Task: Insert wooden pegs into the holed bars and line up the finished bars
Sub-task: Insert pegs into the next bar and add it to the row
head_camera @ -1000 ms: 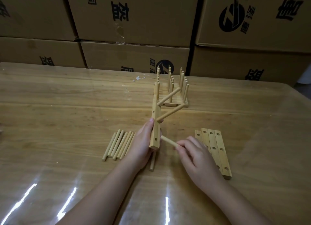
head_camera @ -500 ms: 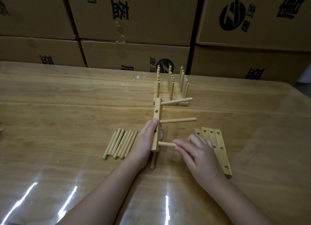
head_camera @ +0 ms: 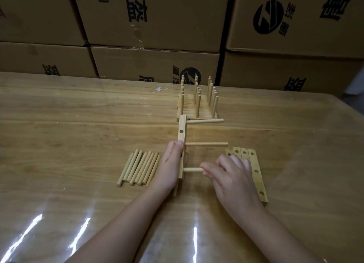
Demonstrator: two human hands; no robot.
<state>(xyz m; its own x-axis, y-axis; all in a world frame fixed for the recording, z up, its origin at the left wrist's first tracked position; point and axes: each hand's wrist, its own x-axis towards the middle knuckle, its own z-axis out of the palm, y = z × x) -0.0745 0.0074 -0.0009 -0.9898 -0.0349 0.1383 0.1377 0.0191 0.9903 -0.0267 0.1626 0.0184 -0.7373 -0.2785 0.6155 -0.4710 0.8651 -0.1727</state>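
Observation:
My left hand (head_camera: 170, 167) grips a holed wooden bar (head_camera: 181, 133) that lies on its side on the table, with three pegs sticking out to the right. The nearest peg (head_camera: 192, 169) is pinched by the fingertips of my right hand (head_camera: 233, 179). The middle peg (head_camera: 206, 144) and far peg (head_camera: 205, 121) stand free of both hands. Several loose pegs (head_camera: 138, 168) lie left of my left hand. A few bare holed bars (head_camera: 254, 168) lie side by side under and beyond my right hand. Finished bars with upright pegs (head_camera: 197, 103) stand lined up farther back.
One more loose peg (head_camera: 175, 190) pokes out under my left wrist. Stacked cardboard boxes (head_camera: 157, 36) wall off the far edge of the wooden table (head_camera: 69, 125). A glossy film covers the table top.
The bar was tipped up on end with pegs slanting a second ago; it has come down onto its side so the pegs point right. My right hand stays on the nearest peg.

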